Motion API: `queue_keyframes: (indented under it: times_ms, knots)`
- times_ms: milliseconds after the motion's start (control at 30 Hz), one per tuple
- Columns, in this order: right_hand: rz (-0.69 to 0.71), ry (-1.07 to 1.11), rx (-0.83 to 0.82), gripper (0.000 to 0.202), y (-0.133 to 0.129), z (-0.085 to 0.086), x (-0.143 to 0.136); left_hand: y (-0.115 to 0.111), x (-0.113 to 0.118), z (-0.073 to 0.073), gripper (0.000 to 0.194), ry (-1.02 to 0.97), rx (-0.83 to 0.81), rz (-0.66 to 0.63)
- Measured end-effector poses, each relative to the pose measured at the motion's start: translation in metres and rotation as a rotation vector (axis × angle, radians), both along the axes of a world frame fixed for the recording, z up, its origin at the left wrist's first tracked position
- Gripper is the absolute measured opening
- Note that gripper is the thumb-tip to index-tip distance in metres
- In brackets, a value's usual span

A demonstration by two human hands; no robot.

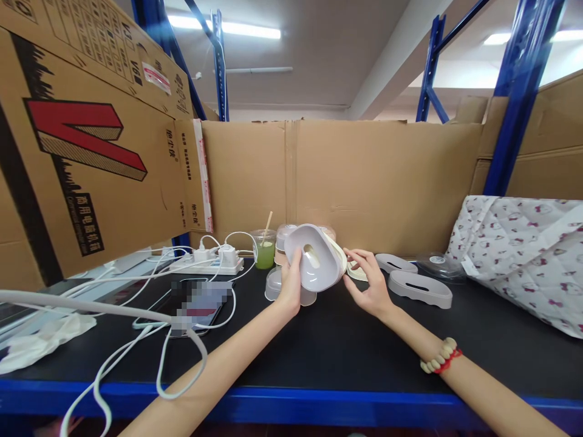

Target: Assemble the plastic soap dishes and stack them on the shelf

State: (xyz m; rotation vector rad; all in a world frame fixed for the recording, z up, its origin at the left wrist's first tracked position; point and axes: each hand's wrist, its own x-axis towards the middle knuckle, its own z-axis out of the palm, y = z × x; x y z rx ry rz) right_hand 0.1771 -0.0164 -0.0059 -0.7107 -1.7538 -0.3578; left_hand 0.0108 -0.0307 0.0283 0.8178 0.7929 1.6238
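Observation:
Near the middle of the view, my left hand (pixel 291 280) holds a grey oval plastic dish (pixel 314 274) with a slot in its centre, tilted up above the black table. A cream-coloured piece shows behind the dish's right edge. My right hand (pixel 371 284) is at that right edge, its fingers apart and the fingertips close to the cream piece; whether they touch it is unclear. Under and behind the dish stand clear-lidded containers (pixel 273 285), partly hidden. To the right lie a grey slotted oval ring (pixel 421 290) and a smaller grey piece (pixel 395 263) behind it.
A cup of green drink (pixel 265 250) stands behind left. White cables, a power strip (pixel 212 265) and a phone (pixel 204 303) occupy the left. A patterned quilted bag (pixel 523 255) is at right, beside a clear lid (pixel 439 264). Cardboard (pixel 382 182) walls the back.

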Motion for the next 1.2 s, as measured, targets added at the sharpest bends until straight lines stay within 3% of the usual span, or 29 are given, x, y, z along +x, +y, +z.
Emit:
queue_keyframes:
  times_ms: [133, 233, 633, 933, 1000, 1033, 1100, 1200]
  knots:
    - [0.293, 0.215, -0.42, 0.06, -0.003, 0.001, -0.005, 0.0, 0.001, -0.005, 0.02, 0.216, 0.136, 0.037]
    - [0.315, 0.279, -0.579, 0.072, -0.005, 0.002, -0.008, 0.0, 0.003, -0.01, 0.025, 0.359, 0.21, 0.031]
    - [0.346, 0.393, -0.717, 0.072, -0.008, 0.008, -0.01, 0.002, 0.004, -0.013, 0.031, 0.304, 0.161, -0.023]
    - [0.315, 0.301, -0.728, 0.069, -0.009, 0.011, -0.006, 0.004, 0.002, -0.013, 0.035, 0.28, 0.168, -0.033]
    - [0.19, 0.233, -0.731, 0.056, -0.009, 0.016, -0.001, 0.004, 0.001, -0.013, 0.033, 0.251, 0.116, -0.042]
    - [0.062, 0.192, -0.732, 0.049, -0.01, 0.02, 0.002, 0.004, 0.001, -0.013, 0.031, 0.233, 0.077, -0.048]
    - [-0.287, 0.08, -0.735, 0.039, -0.011, 0.028, 0.01, 0.003, 0.0, -0.012, 0.028, 0.182, -0.006, -0.06]
    - [-0.8, -0.122, -0.81, 0.048, -0.011, 0.035, 0.027, 0.0, 0.0, -0.008, 0.019, 0.076, -0.128, -0.066]
